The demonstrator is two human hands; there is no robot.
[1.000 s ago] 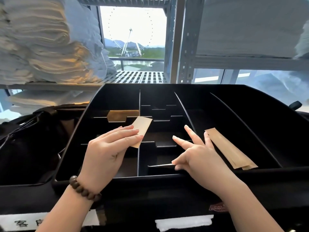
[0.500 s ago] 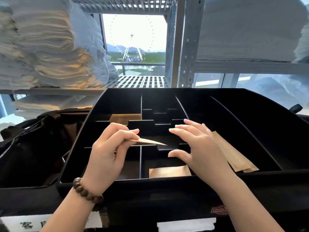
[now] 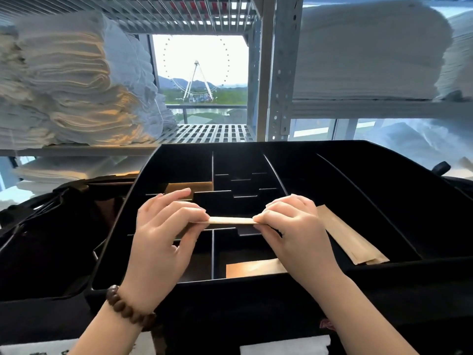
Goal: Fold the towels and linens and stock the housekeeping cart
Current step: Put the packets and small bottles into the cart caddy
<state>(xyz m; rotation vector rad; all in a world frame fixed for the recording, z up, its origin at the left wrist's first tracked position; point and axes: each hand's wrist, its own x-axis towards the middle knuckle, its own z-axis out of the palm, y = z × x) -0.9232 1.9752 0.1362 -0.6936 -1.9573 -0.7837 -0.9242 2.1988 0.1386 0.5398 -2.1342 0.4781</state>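
Our right hand (image 3: 294,226) has come across to meet our left hand (image 3: 166,234): both now pinch the ends of a paper packet (image 3: 231,220), held level above the cart tray's (image 3: 179,285) middle compartments. Three other packets (image 3: 350,237) already lie stocked. The folded towels (image 3: 64,85) on the far shelf (image 3: 76,149) seem still to load.
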